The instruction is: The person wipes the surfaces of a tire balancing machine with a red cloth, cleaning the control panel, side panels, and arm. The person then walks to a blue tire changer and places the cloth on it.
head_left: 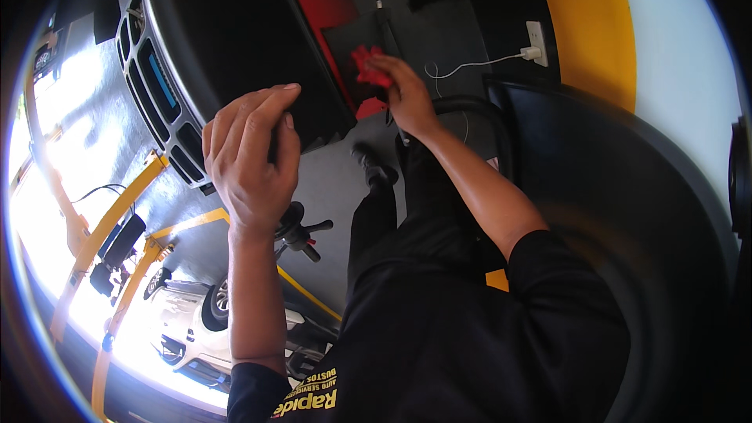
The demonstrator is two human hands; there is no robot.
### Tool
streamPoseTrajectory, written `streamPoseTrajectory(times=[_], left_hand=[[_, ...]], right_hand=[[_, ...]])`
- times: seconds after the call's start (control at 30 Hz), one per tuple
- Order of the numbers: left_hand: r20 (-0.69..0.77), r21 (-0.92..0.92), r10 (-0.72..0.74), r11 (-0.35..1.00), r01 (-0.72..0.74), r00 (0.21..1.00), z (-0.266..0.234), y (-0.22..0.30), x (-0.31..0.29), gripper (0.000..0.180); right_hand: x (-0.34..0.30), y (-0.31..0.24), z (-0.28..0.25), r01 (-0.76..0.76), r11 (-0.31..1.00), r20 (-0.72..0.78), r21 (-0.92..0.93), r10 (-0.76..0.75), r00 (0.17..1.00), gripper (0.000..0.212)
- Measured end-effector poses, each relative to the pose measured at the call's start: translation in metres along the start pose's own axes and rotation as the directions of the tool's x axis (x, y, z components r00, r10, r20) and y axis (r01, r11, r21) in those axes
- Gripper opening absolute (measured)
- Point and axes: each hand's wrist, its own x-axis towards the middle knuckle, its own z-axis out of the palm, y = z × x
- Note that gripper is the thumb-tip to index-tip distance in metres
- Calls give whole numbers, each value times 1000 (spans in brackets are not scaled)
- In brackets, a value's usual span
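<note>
My right hand (410, 102) is closed on a crumpled red cloth (369, 65), reaching forward beside the edge of a black top. Part of the cloth is hidden behind the fingers. To the left, my left hand (252, 153) is raised in front of the large black top (235, 23). Its fingers are bent and its thumb stands apart, with nothing seen between them. A silver vehicle grille (166, 102) forms the left front of the black-topped piece.
A white charger (530, 53) sits in a wall outlet, its cable trailing left. On my right stands a black chair (595, 149). A handlebar (299, 235) is below my left hand. Farther left are yellow lift posts (117, 207) and a white vehicle (188, 321).
</note>
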Motion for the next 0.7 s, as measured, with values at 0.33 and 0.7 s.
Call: streamPoseTrajectory(times=[0.33,0.7], left_hand=[[360,-381,-518,677,630,776,204,66,-62,58],[340,-225,-587,708,669,735,263,39,-51,50]], right_hand=[[27,44,-14,-319,203,167,926,537,827,44],[-17,62,-49,-108,73,38,991,635,771,33]])
